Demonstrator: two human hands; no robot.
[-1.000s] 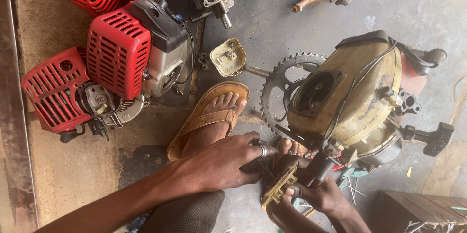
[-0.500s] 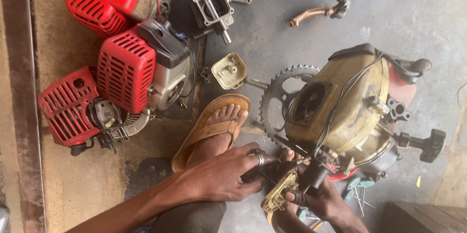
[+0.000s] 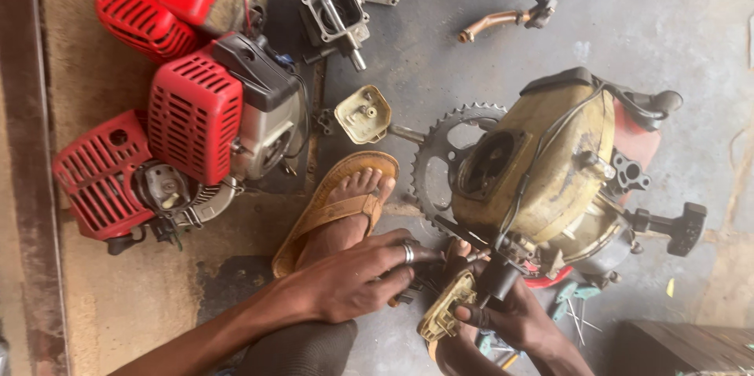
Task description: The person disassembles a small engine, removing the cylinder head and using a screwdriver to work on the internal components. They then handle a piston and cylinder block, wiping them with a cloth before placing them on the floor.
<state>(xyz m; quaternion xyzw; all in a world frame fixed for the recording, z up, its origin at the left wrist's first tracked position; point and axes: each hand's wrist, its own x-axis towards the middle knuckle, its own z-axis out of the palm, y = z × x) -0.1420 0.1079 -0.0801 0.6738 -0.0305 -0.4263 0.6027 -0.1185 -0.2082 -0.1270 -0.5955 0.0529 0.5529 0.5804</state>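
Yellow engine (image 3: pixel 550 164) lies on its side on the concrete floor (image 3: pixel 652 14), right of centre, near the person's sandalled foot (image 3: pixel 345 203). A toothed sprocket (image 3: pixel 448 160) shows at its left flank; black cable runs over the casing.

Left hand (image 3: pixel 353 282) — ring on one finger — reaches across toward the engine's lower left edge, fingers curled narrow around a small dark part there; exact grip hidden under the knuckles, cannot tell what is pinched. Right hand (image 3: pixel 510 317) comes up from the bottom edge of the floor view, fingers closed on a black carburettor-like block (image 3: pixel 499 274) at the engine's underside, and against a dirty yellow cover (image 3: pixel 448 313) below it.

Change over the last second: both hands sit in nearly the same place relative to the engine; the view has only drifted, the engine and the other things now lying higher and more to the right. Judgement: the work at the lower edge goes on with no release or regrasp — fine fitting, not transport.

Outward: small yellow cap (image 3: pixel 363 114) just beyond the toes. Three red engines (image 3: pixel 192 117) clustered toward the left edge. Grey metal housing (image 3: pixel 338 11) and a bent pipe (image 3: pixel 495 22) at the top. Green-handled tools (image 3: pixel 569 297) by the right wrist.
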